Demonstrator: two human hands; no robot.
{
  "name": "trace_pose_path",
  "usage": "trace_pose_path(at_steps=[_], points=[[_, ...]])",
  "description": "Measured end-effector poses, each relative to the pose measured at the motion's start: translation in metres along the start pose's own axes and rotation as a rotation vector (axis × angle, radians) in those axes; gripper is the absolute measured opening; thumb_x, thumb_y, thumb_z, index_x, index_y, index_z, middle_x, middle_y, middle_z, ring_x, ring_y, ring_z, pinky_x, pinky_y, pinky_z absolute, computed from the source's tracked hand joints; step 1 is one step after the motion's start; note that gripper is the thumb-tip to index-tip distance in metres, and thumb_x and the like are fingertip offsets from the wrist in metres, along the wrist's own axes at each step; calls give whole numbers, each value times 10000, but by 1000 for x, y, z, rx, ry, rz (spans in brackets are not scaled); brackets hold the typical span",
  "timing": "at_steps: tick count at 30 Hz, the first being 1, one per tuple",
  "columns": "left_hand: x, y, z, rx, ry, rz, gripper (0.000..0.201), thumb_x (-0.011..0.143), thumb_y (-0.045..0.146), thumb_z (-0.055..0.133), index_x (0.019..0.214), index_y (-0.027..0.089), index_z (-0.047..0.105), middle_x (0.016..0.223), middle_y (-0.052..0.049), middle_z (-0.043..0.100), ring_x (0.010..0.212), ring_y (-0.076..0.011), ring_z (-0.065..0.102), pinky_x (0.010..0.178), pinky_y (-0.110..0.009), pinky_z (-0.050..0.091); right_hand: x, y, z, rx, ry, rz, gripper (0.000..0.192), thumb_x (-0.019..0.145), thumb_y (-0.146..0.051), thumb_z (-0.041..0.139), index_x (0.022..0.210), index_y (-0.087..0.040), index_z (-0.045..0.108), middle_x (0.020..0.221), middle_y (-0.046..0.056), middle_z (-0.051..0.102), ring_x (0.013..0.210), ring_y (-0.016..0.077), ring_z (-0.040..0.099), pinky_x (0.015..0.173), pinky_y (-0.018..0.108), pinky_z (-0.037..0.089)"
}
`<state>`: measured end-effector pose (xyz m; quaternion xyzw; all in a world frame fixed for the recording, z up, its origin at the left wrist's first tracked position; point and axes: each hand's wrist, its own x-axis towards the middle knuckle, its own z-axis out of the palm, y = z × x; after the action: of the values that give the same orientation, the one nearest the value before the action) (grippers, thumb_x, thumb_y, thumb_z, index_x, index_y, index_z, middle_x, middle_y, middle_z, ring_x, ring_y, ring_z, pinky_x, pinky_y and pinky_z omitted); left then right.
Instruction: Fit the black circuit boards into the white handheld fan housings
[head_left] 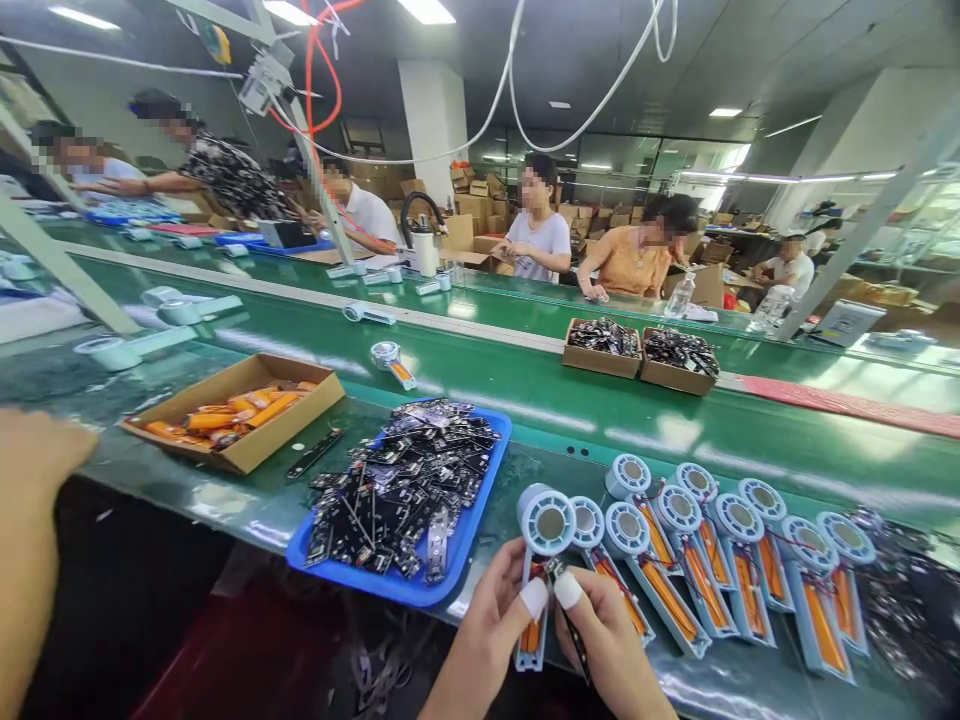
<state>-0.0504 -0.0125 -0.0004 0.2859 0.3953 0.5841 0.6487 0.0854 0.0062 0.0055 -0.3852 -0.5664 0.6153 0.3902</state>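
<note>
My left hand is closed around the handle of a light blue fan housing with a round, vented head; an orange battery shows in the handle's open channel. Pinched in my right hand is a narrow black circuit board, its upper end against the housing just below the head. Wires by my thumbs are partly hidden. White covers sit on both thumb tips. To the right lie several similar fan housings with orange batteries and wires. A blue tray heaped with black circuit boards stands to the left.
A cardboard box holds orange batteries, with a loose board beside it. Another person's arm enters at left. Beyond runs a green conveyor with a fan housing and boxes of boards. Several people work across it.
</note>
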Motion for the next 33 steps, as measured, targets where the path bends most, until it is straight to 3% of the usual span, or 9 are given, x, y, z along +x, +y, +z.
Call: trace_pose_path(at_steps=[8,10,13,16,20,22,28,30,33], points=[[4,-7,1,29,127,-19,558,703,518,838,1151,225,680,1131,-90,778,1179,-323,671,1001,-389,527,-1,3,6,-81,159,-63,570,939,-666,512,619,-208,399,559,-66,338,518,83,273,474,215,238],[6,-8,1,57,192,-15,553,690,527,830,1130,225,684,1120,-88,780,1172,-327,676,954,-368,550,-4,11,8,-101,215,-97,508,955,-604,533,662,-197,451,588,-63,366,537,88,313,490,204,284],[8,-6,4,111,294,-9,575,671,515,815,1137,210,672,1150,-105,769,1200,-343,662,933,-369,562,-11,28,13,-179,310,-186,305,957,-477,586,993,-175,612,680,-38,515,592,115,479,552,201,415],[8,-2,7,196,350,3,583,665,518,785,1140,202,660,1217,-126,740,1240,-357,633,958,-386,549,-18,44,15,-321,372,-273,418,952,-362,595,1333,-193,564,852,29,674,719,158,640,680,236,537],[7,0,5,301,298,-1,503,715,527,718,1118,228,675,1278,-109,712,1274,-335,605,1020,-387,508,-22,49,9,-504,433,-350,415,982,-274,546,1393,-232,586,1222,111,718,1075,230,707,908,302,581],[7,-1,3,289,275,-7,502,722,509,710,1137,230,667,1296,-104,704,1287,-322,596,1034,-378,498,-22,47,6,-584,438,-386,418,995,-258,528,1409,-251,585,1285,102,700,1152,239,687,950,315,575],[10,-3,5,357,282,8,452,774,481,633,1134,208,630,1097,-85,749,993,-265,708,821,-333,568,-23,41,10,-776,453,-465,469,1030,-248,453,1497,-269,496,1076,104,738,888,214,742,750,274,614],[10,-4,7,383,286,14,449,798,483,608,1158,214,621,1153,-86,736,1054,-264,694,857,-327,560,-22,41,11,-820,474,-479,473,1038,-248,437,1509,-263,479,999,96,732,817,207,735,710,272,610],[10,-7,6,361,295,-5,473,841,483,580,1241,232,598,1369,-86,656,1318,-272,567,1034,-332,491,-20,42,13,-891,506,-488,481,1042,-245,422,1522,-248,462,908,83,706,741,195,713,662,262,598]])
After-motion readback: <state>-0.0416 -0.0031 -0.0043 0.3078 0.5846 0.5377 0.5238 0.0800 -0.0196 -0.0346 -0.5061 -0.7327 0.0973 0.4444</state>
